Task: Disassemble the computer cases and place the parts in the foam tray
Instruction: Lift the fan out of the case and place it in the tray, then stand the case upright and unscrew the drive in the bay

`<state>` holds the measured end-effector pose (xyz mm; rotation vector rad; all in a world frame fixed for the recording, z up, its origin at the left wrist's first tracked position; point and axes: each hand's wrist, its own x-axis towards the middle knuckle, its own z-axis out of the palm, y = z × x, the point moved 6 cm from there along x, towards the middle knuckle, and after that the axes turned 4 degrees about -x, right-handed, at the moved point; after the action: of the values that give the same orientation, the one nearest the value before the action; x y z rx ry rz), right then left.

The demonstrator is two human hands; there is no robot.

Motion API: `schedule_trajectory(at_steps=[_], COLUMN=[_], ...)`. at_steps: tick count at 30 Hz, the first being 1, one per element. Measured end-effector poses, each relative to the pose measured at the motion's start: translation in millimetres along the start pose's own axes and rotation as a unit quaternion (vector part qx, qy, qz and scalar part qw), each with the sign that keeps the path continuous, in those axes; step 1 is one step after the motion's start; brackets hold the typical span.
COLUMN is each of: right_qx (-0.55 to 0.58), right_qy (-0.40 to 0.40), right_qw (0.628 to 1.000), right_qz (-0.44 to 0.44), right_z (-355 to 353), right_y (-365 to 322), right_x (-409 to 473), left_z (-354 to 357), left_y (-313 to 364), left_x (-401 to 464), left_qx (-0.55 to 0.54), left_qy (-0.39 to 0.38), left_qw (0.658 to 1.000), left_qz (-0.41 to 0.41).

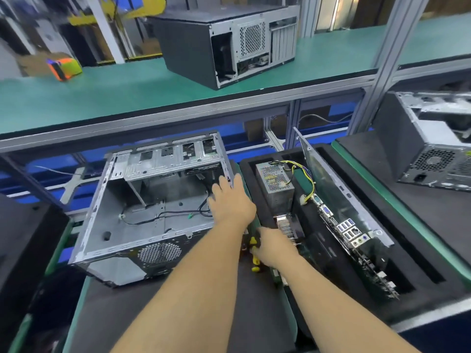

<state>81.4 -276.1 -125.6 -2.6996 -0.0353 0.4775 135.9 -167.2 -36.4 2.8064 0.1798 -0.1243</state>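
Right hand (271, 248) has its grip wrapped on a yellow-handled screwdriver (254, 256), low at the near-left edge of the foam tray (420, 281). Left hand (230, 200) is released, fingers straight, resting against the right rim of the open computer case (153, 207), which lies on its side on the bench (254, 314) left of the tray. Case is gutted; only loose black cables (163, 215) on its floor. Tray slots hold a power supply (276, 184) with coloured wires, a finned cooler (286, 226) just in front of it, a motherboard (356, 248) standing on edge, and a side panel (339, 184) leaning behind it. Second case (226, 44) on the upper shelf, third case (433, 146) far right.
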Motion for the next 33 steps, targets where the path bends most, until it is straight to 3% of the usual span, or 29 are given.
schedule_trajectory(at_steps=[1,4,9,12,15,17,18,20,22,23,27,30,33], right_qx=[-0.016,-0.057,-0.077,0.081,0.269,0.366,0.391,0.388,0.384,0.384,0.278,0.162,0.011], right_qy=[-0.018,-0.021,0.094,0.171,0.238,0.261,0.273,0.293,0.282,0.270,0.241,0.250,0.242], right_qw=[1.000,0.998,0.992,0.980,0.929,0.890,0.878,0.874,0.878,0.881,0.921,0.950,0.968], right_qz=[0.003,0.021,0.029,0.062,0.083,0.068,0.048,0.007,-0.035,-0.059,-0.125,-0.093,-0.072], right_z=[11,35,25,-11,-53,-75,-85,-103,-113,-116,-123,-127,-124], right_y=[-6,-12,-18,-9,-5,-16,-26,-52,-79,-90,-123,-133,-149], right_x=[-1,-6,-7,3,14,21,25,32,37,40,56,81,111], left_z=[9,16,9,-2,-22,-47,-61,-82,-82,-71,-18,-13,-12], left_y=[-9,-15,-47,-70,-101,-114,-115,-106,-91,-86,-85,-85,-86], left_x=[-2,-4,-19,-33,-48,-50,-43,-23,-13,-14,-25,-23,-21], left_qx=[-0.077,-0.147,-0.213,-0.256,-0.231,-0.152,-0.115,-0.131,-0.192,-0.181,-0.059,-0.027,-0.034], left_qy=[-0.047,-0.072,-0.127,-0.211,-0.340,-0.383,-0.359,-0.211,-0.080,-0.054,-0.054,-0.008,-0.012], left_qw=[0.995,0.985,0.968,0.943,0.909,0.908,0.923,0.966,0.975,0.978,0.992,0.998,0.998], left_qz=[-0.051,-0.053,-0.025,-0.030,-0.065,-0.077,-0.074,-0.070,-0.077,-0.088,-0.094,-0.052,-0.048])
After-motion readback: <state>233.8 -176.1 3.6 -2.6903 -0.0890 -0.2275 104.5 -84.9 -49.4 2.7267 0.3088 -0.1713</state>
